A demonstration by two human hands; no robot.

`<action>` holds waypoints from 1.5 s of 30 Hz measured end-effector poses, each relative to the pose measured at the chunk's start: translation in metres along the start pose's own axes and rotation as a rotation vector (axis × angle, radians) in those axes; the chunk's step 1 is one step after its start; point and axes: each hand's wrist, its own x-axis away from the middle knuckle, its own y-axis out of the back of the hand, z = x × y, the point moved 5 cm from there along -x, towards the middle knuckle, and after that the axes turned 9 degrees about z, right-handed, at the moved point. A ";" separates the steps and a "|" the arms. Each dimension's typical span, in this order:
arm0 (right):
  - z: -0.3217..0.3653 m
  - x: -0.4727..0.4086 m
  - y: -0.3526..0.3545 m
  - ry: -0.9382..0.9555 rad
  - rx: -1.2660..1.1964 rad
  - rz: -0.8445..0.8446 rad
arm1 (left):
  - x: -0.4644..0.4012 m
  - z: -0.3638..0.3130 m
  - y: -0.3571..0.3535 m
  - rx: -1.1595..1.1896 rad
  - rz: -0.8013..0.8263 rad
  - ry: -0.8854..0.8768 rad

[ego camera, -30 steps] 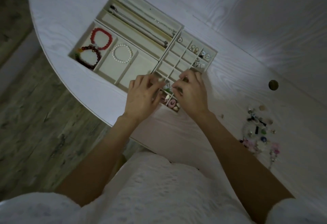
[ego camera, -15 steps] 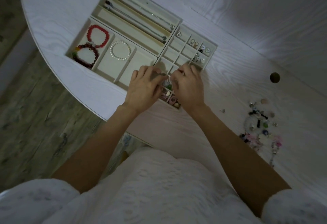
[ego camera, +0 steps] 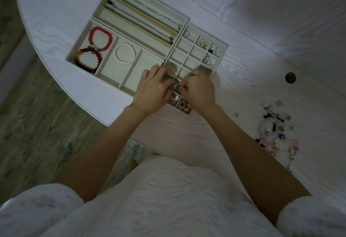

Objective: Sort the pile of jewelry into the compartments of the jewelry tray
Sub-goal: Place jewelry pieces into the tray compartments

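Note:
A cream jewelry tray point(ego camera: 79, 39) lies on the white table. Its large compartments hold a red bracelet point(ego camera: 101, 38), a dark red bracelet point(ego camera: 88, 60) and a pearl bracelet point(ego camera: 124, 53). Necklaces point(ego camera: 149, 12) lie in the long slots, earrings point(ego camera: 203, 43) in the small cells. My left hand point(ego camera: 153, 88) and my right hand point(ego camera: 198, 90) meet over the near small cells. The fingertips of both pinch a small greenish piece point(ego camera: 177, 87) between them. Pink pieces point(ego camera: 177, 102) lie in the cells just below. The jewelry pile point(ego camera: 275, 132) sits at the right.
A round hole point(ego camera: 290, 77) is in the tabletop right of the tray. One small loose piece point(ego camera: 236, 114) lies between the tray and the pile. The table's curved edge point(ego camera: 74, 98) runs close to the tray's near left side, with wooden floor below.
Both hands stay over the same near small cells. Their fingertips have drawn closer together around the small piece. The view has shifted slightly.

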 end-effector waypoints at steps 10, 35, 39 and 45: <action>0.006 0.000 0.009 0.123 0.113 -0.050 | -0.014 0.006 -0.007 0.129 0.028 -0.049; 0.008 0.004 0.002 0.059 0.086 0.000 | -0.018 0.004 0.009 -0.107 0.052 -0.186; 0.012 0.001 0.001 0.046 0.162 0.048 | -0.013 0.003 0.011 -0.139 0.007 -0.182; 0.004 -0.002 -0.006 0.061 0.123 0.038 | -0.010 0.003 0.011 -0.100 0.037 -0.208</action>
